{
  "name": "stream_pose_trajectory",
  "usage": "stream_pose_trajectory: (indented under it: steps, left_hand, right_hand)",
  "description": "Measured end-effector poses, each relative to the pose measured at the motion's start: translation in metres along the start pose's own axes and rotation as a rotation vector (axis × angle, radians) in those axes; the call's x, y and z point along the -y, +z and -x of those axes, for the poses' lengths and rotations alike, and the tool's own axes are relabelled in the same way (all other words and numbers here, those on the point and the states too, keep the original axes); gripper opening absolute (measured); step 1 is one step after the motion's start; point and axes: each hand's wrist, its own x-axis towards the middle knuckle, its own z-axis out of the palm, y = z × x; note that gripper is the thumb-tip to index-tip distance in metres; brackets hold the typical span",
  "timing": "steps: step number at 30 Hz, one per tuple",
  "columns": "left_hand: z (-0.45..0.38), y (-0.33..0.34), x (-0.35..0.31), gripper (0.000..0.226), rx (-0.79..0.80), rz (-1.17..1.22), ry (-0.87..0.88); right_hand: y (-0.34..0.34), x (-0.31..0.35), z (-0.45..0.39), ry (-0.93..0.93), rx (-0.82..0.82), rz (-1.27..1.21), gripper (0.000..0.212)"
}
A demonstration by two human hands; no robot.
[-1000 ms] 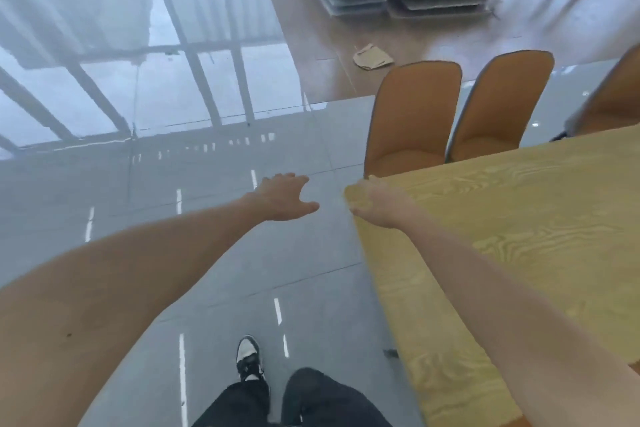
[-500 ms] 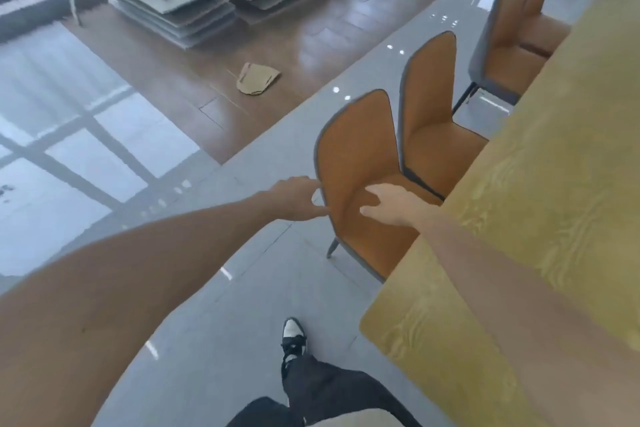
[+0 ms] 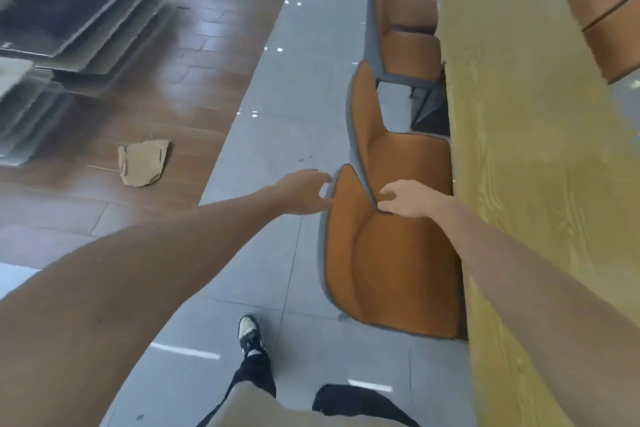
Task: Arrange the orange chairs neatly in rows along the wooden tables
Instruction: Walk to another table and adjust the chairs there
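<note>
Now both on the nearest orange padded chair beside the wooden worktop: right grip pinching its backrest edge, left grip spread wide at the outer rim.

grey tile aisle beside wood flooring

glossy grey tiles meet brown wood planks; a cardboard scrap lies near stacked flat panels.

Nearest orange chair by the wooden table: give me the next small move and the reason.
Probably close both hands on the nearest orange padded chair's backrest. The left hand is open at its outer edge, the right hand rests on the inner edge, and its seat sits close to the long wooden table.
</note>
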Motion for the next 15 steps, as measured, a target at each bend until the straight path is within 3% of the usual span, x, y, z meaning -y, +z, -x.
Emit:
stream_pose_trajectory:
  steps: [5, 15]
  left_hand:
    - [-0.078, -0.054, 0.043, 0.067, 0.062, -0.119, 0.195]
    - [-0.222, -0.118, 0.035, 0.070, 0.153, -0.320, 0.569]
  right_hand:
    - [-0.017, 0.018, -0.039, 0.197, -0.083, -0.158, 0.060]
    - [-0.031, 0.000, -0.071, 0.535, -0.279, -0.452, 0.062]
